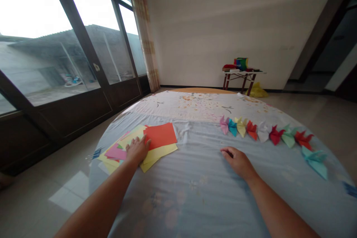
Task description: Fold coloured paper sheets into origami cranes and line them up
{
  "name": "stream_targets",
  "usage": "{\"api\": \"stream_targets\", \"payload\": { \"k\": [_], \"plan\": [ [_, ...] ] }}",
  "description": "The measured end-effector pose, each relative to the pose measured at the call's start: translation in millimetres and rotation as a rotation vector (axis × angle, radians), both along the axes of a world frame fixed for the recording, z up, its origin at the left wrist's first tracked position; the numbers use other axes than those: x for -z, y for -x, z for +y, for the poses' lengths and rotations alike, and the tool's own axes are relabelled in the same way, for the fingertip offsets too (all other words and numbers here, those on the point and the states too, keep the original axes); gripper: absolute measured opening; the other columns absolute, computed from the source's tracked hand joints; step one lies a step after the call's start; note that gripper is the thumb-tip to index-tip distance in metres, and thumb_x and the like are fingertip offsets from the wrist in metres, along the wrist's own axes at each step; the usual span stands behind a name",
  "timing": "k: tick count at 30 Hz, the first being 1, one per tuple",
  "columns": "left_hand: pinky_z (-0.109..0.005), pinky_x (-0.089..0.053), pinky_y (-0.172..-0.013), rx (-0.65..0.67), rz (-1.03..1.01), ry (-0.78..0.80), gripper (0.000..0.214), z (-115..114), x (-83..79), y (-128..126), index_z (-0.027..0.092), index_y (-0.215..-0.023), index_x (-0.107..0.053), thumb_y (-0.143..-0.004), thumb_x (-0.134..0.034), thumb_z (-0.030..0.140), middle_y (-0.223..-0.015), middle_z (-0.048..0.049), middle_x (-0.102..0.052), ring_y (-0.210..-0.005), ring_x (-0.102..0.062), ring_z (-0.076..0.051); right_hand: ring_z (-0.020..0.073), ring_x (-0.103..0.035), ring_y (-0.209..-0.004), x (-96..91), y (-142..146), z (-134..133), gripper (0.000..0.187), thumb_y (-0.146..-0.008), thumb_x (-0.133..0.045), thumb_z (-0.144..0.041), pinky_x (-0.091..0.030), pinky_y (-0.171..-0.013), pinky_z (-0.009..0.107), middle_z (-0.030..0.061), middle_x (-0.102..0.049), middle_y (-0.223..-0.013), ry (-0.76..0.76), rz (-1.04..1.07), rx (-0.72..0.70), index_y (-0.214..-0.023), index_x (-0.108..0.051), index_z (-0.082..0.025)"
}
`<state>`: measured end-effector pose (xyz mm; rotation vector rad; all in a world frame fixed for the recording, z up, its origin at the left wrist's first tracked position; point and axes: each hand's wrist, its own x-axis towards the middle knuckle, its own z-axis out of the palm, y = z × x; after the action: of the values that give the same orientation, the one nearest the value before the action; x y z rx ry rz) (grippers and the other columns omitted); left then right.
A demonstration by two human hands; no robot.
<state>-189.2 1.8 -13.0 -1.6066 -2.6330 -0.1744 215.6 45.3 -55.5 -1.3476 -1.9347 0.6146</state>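
My left hand point(137, 150) lies with spread fingers on a loose pile of coloured paper at the table's left. In that pile an orange-red sheet point(161, 135) is on top, a yellow sheet point(158, 156) pokes out beneath it, and a pink sheet point(115, 152) shows left of my hand. My right hand point(237, 160) rests over the cloth at centre right, fingers curled, thumb near the index finger; nothing shows in it. Beyond it runs a curved row of folded paper cranes, from a pink crane point(224, 125) to a turquoise crane point(315, 161).
A pale flowered tablecloth point(189, 186) covers the round table. Blue clips sit at its edge, one clip point(96, 153) on the left and another clip point(349, 189) on the right. By the far wall stands a small table point(242, 73) with a yellow bag point(258, 90) beside it.
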Motion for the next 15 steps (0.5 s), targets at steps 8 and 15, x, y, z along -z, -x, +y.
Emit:
{"api": "stream_targets", "payload": {
  "k": [8, 15],
  "plan": [
    [-0.048, -0.031, -0.092, -0.149, -0.009, -0.002, 0.053, -4, -6.2, 37, 0.012, -0.127, -0.041, -0.081, -0.029, 0.036, -0.133, -0.0178, -0.043, -0.120, -0.040, -0.031, 0.0204, -0.060, -0.083, -0.2, 2, 0, 0.030, -0.078, -0.043, -0.038, -0.045, -0.076, 0.030, 0.0058, -0.067, -0.088, 0.022, 0.024, 0.002, -0.089, -0.064, -0.019],
    [-0.044, -0.036, -0.084, -0.234, -0.035, -0.054, 0.041, -11, -37.7, 29, 0.020, -0.107, -0.057, -0.076, -0.043, 0.042, -0.115, -0.0108, -0.059, -0.107, -0.050, -0.032, 0.0191, -0.060, -0.079, -8.9, 5, -4, 0.026, -0.079, -0.044, -0.032, -0.045, -0.073, 0.029, 0.0047, -0.067, -0.084, -0.024, 0.024, 0.028, -0.086, -0.065, -0.020]
  ]
}}
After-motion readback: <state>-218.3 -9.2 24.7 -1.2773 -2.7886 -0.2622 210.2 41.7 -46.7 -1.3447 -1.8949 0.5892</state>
